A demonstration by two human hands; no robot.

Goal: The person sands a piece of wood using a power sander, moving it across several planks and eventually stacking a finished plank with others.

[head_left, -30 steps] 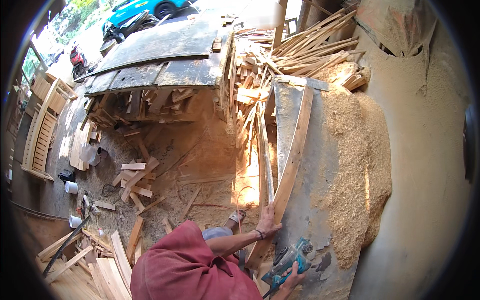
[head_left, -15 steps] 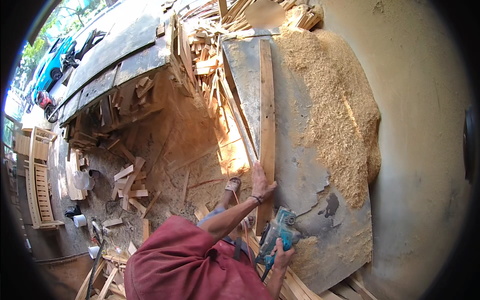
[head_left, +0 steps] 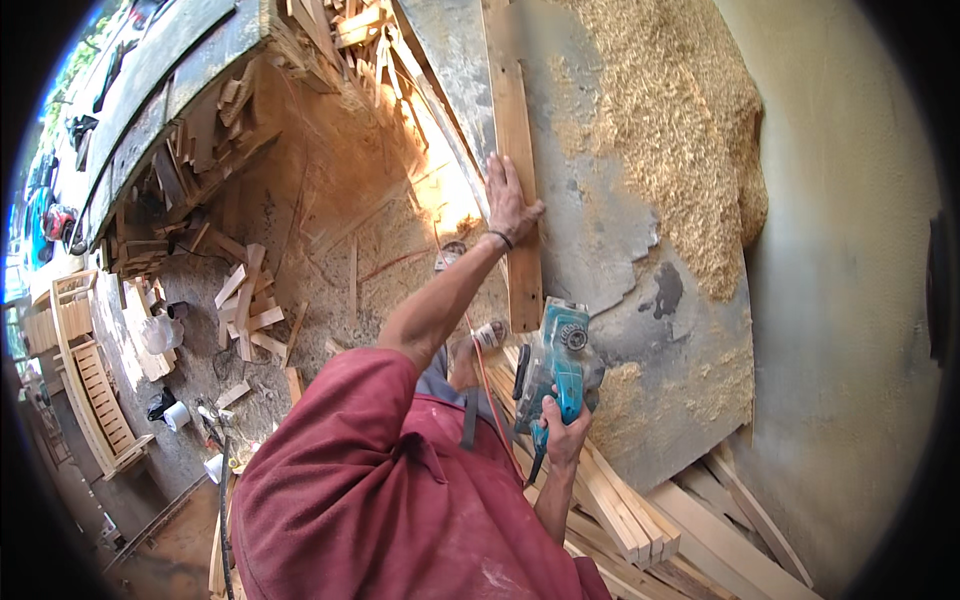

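Note:
A long wooden board (head_left: 519,130) lies on the grey sheet-topped bench (head_left: 605,255), its near end towards me. My left hand (head_left: 512,205) rests flat on the board with its fingers stretched out along it. My right hand (head_left: 565,432) is wrapped round the rear handle of a teal electric planer (head_left: 562,365). The planer is tilted on its side just beyond the board's near end, right of it. Its cord hangs down from the handle. Whether the planer touches the bench cannot be made out.
A deep heap of wood shavings (head_left: 680,130) covers the bench's right side, near a plain wall (head_left: 830,250). Planed strips (head_left: 625,510) lie below the near edge. Offcuts (head_left: 250,310) litter the floor at left, near a slatted wooden bench (head_left: 95,385). An orange cord (head_left: 478,360) runs by my feet.
My view has tilted nearer, so the scene sits higher. My left hand has slid farther along the board, fingers flatter. The planer has turned more upright in view and drawn slightly back.

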